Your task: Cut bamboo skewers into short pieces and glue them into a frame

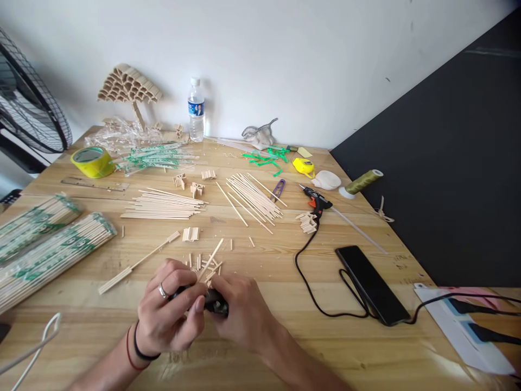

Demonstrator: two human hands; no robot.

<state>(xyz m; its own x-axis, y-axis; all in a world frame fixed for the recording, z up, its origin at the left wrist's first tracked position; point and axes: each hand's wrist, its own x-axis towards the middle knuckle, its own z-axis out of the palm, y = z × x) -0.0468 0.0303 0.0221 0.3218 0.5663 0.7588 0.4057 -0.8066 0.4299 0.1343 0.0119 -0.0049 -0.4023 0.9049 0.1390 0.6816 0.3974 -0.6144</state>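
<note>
My left hand [171, 309], with a ring on one finger, is closed around a thin wooden stick [212, 258] that points up and away. Against it, my right hand [244, 304] grips a small black tool [216, 303]; the fingers cover most of it, so its kind is unclear. The stick meets the tool between the two hands. Just beyond the fingers lie several short cut stick pieces [199, 262]. A small raft of glued pieces [191, 234] rests farther out, and a long stick with thicker ends [150, 254] lies to the left.
Loose sticks [163, 205] and another pile [254, 198] lie mid-table. Packed sticks [61, 255] are at left, near yellow tape [93, 162]. A glue gun [316, 199], its cord, a phone [372, 285] and a power strip [464, 328] occupy the right. A bottle [196, 117] stands behind.
</note>
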